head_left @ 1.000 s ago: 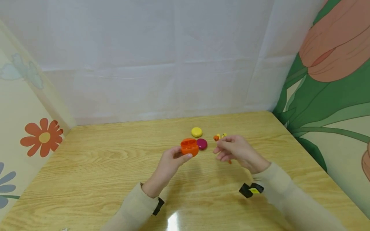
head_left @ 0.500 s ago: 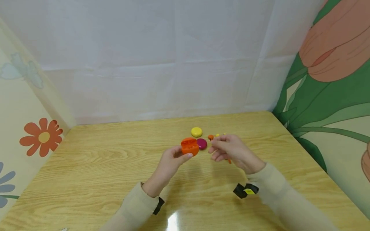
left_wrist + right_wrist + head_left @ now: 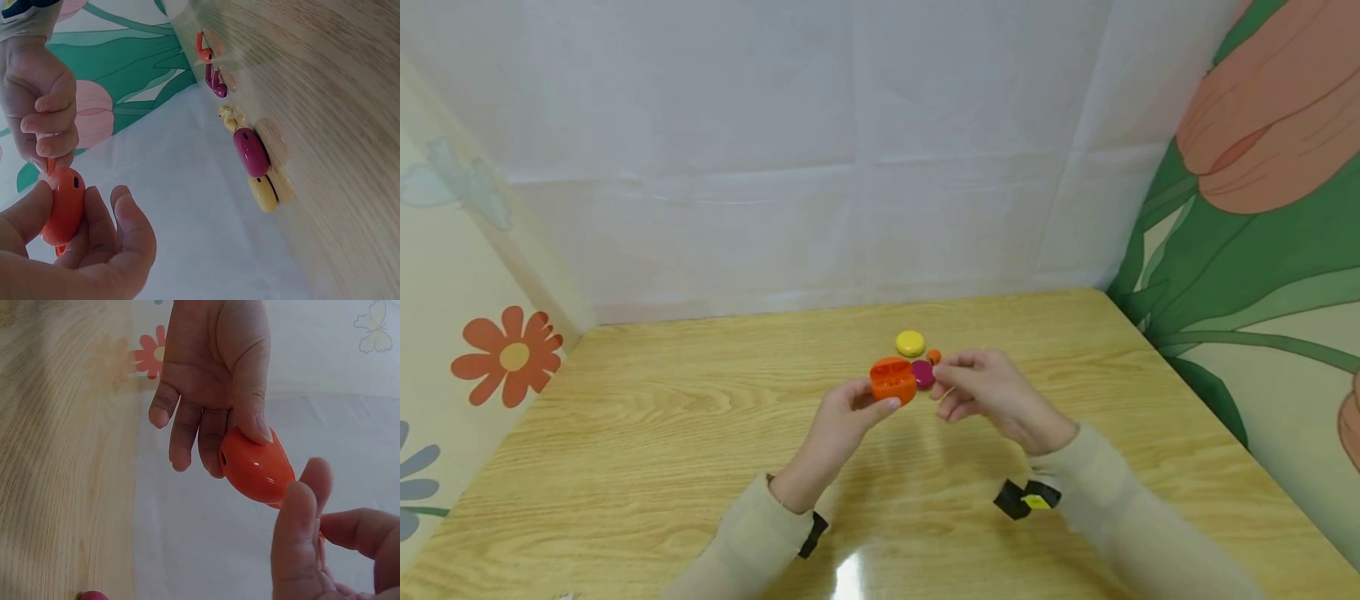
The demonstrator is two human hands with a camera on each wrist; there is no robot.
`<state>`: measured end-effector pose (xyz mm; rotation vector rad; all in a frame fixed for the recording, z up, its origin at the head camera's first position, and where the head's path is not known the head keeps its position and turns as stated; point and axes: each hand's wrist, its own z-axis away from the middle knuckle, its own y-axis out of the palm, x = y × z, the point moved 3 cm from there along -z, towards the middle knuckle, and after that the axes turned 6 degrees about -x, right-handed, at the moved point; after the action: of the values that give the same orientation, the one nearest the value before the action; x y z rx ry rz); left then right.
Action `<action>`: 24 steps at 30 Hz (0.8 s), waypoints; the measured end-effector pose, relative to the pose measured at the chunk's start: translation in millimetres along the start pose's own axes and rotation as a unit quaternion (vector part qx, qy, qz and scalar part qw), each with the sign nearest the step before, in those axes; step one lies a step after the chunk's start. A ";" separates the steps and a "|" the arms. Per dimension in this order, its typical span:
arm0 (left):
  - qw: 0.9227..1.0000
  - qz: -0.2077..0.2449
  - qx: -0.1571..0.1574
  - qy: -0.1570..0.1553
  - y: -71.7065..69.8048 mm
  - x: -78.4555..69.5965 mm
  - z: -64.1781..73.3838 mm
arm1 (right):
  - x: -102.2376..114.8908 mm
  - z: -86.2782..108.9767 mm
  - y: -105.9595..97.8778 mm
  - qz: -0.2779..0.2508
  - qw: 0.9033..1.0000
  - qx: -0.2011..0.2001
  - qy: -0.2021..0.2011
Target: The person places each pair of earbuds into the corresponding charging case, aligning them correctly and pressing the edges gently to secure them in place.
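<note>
The right hand, pinching an orange earbud, has drawn it nearer, to two o'clock of the open orange charging case. The left hand grips that case; little gap remains.

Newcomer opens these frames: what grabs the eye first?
Likely the open orange case, held up by the left hand near the middle of the head view, with the right hand pinching an orange earbud beside it. Next, the yellow case and magenta case on the wooden table behind, then the big pink tulip on the right wall.
</note>
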<state>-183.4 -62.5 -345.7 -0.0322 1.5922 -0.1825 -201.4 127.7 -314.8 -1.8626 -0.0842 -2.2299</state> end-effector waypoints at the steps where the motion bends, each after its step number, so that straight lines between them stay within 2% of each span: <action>1: 1.000 -0.001 0.001 0.002 0.0 0.5 -0.3 | 0.2 0.3 0.9 -0.002 1.000 0.001 -0.001; 9: 1.000 -0.003 0.005 0.008 0.2 0.6 -1.3 | 1.6 0.9 8.5 -0.008 1.000 0.000 -0.007; 24: 0.999 -0.019 -0.012 0.033 5.1 -3.4 1.6 | 2.2 0.2 22.4 -0.042 0.999 -0.003 -0.027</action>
<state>-181.3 -57.1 -343.1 -0.0754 1.6610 -0.1969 -196.7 105.7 -315.0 -1.9571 -0.1677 -2.2378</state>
